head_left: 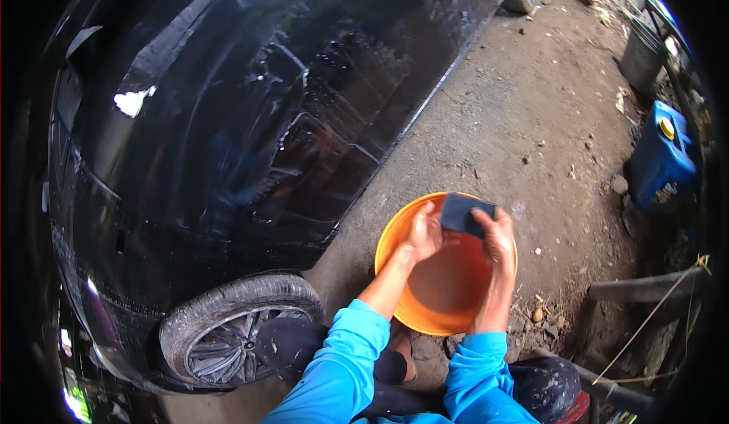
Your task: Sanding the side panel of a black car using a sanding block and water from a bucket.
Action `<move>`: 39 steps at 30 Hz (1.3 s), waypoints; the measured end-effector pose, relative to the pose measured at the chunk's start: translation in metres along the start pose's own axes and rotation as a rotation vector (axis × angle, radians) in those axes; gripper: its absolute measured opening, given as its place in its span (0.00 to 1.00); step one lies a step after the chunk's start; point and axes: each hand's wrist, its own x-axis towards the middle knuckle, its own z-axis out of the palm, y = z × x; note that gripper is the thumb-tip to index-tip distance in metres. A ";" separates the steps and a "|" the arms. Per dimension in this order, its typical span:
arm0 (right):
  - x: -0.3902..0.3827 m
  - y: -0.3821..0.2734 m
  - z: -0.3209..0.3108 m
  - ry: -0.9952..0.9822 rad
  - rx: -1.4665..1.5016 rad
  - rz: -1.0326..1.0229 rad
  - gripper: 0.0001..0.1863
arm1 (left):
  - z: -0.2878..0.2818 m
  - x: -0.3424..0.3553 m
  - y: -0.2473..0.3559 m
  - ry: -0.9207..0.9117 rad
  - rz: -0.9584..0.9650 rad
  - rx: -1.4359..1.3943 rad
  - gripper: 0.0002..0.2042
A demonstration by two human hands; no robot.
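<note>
Outdoor ground of brown dirt and stones (562, 120), seen from the head camera. A glossy black car (228, 135), wet and streaked, fills the left side. Along the ground's right edge stands a blue plastic jerrycan with a yellow cap (662, 158); a pale patch on it is too small to read. Beside the car, a round orange plastic basin (382, 261) holds cloudy brownish liquid (444, 276). Over the basin's far rim is a dark grey rectangular pad (458, 213). The right hand (497, 238) grips its right end, thumb on top. The left hand (427, 235) is at its left end, fingers half-curled; whether they grasp it, I cannot tell.
</note>
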 end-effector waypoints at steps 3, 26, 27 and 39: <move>0.005 -0.019 -0.039 0.072 0.433 -0.051 0.12 | -0.038 0.053 -0.067 0.179 -0.319 0.341 0.14; 0.029 0.016 0.022 -0.042 0.824 -0.068 0.12 | 0.207 -0.310 0.449 1.213 0.933 3.183 0.30; 0.028 0.015 0.023 -0.032 0.816 -0.062 0.13 | 0.208 -0.299 0.444 1.212 0.927 3.181 0.30; 0.010 0.041 0.042 -0.339 0.313 0.331 0.10 | 0.110 -0.207 0.310 0.370 0.713 3.143 0.31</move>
